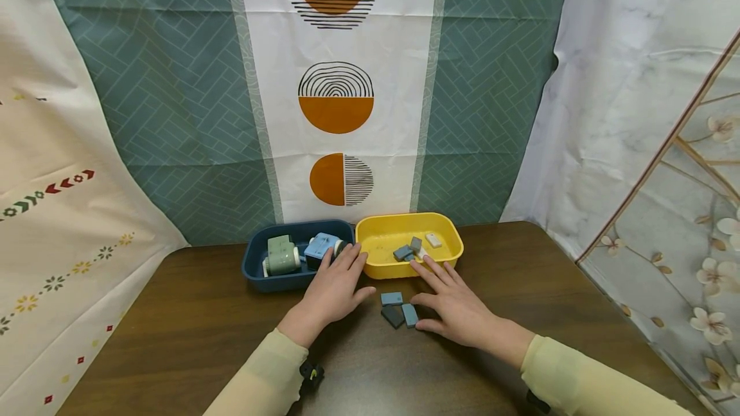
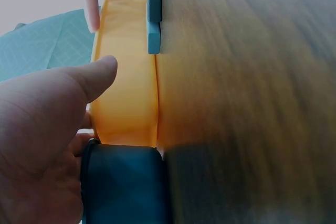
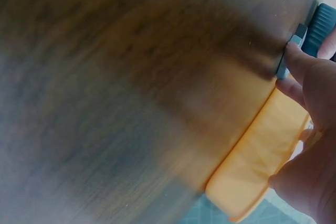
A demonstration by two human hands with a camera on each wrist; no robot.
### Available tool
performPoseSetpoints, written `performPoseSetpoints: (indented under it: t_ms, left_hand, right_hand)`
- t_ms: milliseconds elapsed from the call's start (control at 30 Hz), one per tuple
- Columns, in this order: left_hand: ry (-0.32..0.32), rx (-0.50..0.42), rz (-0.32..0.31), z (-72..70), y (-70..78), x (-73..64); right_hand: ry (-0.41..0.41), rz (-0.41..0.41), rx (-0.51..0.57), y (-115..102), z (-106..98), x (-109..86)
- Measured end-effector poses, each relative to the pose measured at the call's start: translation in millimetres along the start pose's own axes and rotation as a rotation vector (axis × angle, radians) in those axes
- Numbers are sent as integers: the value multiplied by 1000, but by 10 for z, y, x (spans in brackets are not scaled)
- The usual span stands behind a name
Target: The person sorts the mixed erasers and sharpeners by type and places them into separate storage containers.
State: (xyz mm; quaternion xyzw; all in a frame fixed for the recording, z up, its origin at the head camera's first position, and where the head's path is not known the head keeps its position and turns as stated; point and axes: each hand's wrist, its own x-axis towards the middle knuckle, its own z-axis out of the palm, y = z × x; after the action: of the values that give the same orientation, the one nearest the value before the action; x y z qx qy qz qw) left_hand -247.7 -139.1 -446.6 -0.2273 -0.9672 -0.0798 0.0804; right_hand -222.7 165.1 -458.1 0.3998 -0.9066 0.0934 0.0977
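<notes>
My left hand [image 1: 338, 291] has its fingers spread over the seam between the blue bin [image 1: 268, 284] and the yellow bin [image 1: 378, 271]; it holds nothing. My right hand [image 1: 459, 313] reaches from the right, its longer fingers at the yellow bin's front rim. Its thumb and index finger lie at opposite ends of a small blue-grey tile [image 1: 410, 316], close to or touching it. Beside that tile on the table are another blue-grey tile [image 1: 391, 299] and a dark tile [image 1: 393, 317]. In the right wrist view, the thumb appears against the blue-grey tile [image 3: 282, 66].
Several small grey-blue blocks [image 1: 403, 252] and a white piece [image 1: 433, 240] lie in the yellow bin. The blue bin holds a green toy-like piece [image 1: 281, 255] and a light blue one [image 1: 322, 246]. Patterned cloth [image 1: 173, 114] hangs behind the brown table [image 1: 191, 339].
</notes>
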Motion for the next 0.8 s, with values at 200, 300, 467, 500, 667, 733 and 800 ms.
performPoseSetpoints:
  t_ms: [200, 300, 467, 500, 667, 733, 800]
  left_hand:
    - [-4, 1, -1, -1, -3, 0]
    - [-2, 1, 2, 7, -8, 2]
    - [0, -2, 5, 18, -11, 4]
    - [-1, -3, 4, 19, -10, 4]
    - [0, -7, 3, 11, -5, 2]
    - [-3, -7, 3, 8, -3, 2]
    - [-5, -7, 4, 6, -2, 2]
  right_hand:
    - [6, 1, 17, -6, -2, 7]
    - [8, 1, 27, -7, -4, 9]
    - [18, 1, 46, -5, -17, 7]
    - [22, 0, 49, -5, -22, 5]
    - [35, -1, 64, -4, -47, -6]
    - [34, 0, 70, -2, -55, -10]
    - [30, 4, 73, 4, -64, -14]
